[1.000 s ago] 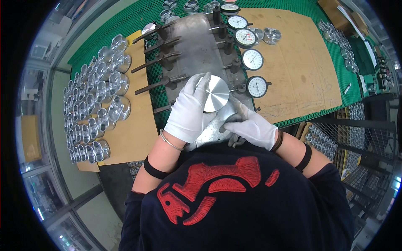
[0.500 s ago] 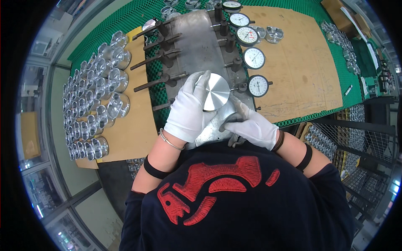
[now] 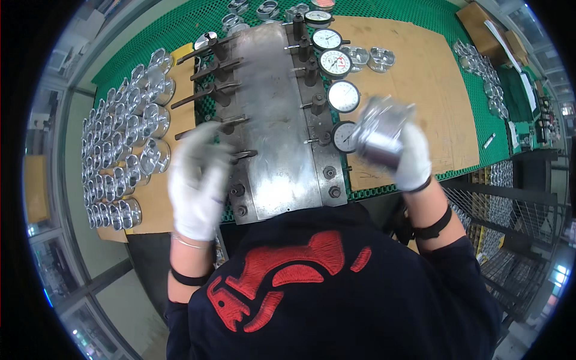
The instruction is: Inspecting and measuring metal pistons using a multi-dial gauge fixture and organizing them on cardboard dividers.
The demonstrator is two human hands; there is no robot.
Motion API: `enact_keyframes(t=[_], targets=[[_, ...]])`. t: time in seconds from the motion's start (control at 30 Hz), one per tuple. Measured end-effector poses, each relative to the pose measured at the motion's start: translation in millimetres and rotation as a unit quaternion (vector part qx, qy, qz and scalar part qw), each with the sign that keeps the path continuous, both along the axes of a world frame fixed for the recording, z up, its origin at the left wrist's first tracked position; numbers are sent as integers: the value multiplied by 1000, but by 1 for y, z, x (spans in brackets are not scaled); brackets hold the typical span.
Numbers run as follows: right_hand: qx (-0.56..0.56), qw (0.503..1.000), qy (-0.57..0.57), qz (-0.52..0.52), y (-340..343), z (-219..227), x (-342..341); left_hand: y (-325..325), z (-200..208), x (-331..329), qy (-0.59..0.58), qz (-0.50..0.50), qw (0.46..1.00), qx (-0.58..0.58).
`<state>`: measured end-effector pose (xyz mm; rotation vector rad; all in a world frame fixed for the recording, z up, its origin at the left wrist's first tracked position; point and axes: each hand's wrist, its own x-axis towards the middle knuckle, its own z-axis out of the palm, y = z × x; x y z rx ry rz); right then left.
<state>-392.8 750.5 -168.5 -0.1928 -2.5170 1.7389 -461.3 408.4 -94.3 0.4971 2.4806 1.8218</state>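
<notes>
Hands apart: right hand [image 3: 413, 157] (white glove) grips a shiny metal cylinder [image 3: 379, 133] beside the round gauges [image 3: 343, 96]; left hand [image 3: 198, 183], fingers spread, hovers empty over the steel plate's [image 3: 279, 120] left edge.

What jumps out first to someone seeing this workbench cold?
The gloved right hand grips a shiny metal piston at centre right. Beside it a row of round dial gauges lines a grey steel fixture plate, and rows of similar pistons crowd the left.
</notes>
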Motion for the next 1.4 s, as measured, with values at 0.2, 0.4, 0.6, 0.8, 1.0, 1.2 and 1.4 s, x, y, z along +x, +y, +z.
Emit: enact_keyframes(t=[0.2,0.4,0.6,0.8,1.0,1.2,1.4], targets=[[-213,939,-22,-268,117,-43,-63,-166,-85,-57,87,250,907,-326],[-150,895,-158,-390,197,-121,-123,-156,-79,-55,52,193,739,-643],[53,899,-240,-363,212,-120,-158,-150,-68,-53,32,207,741,-638],[-226,911,25,-344,196,-127,-131,-146,-74,-39,54,220,758,-611],[-244,946,85,-196,88,-13,-60,-175,-56,16,12,218,865,-452],[-73,976,-16,205,-69,68,-17,-51,27,52,-195,104,966,137],[36,942,153,297,-126,47,-8,-2,8,60,-104,-209,969,75]])
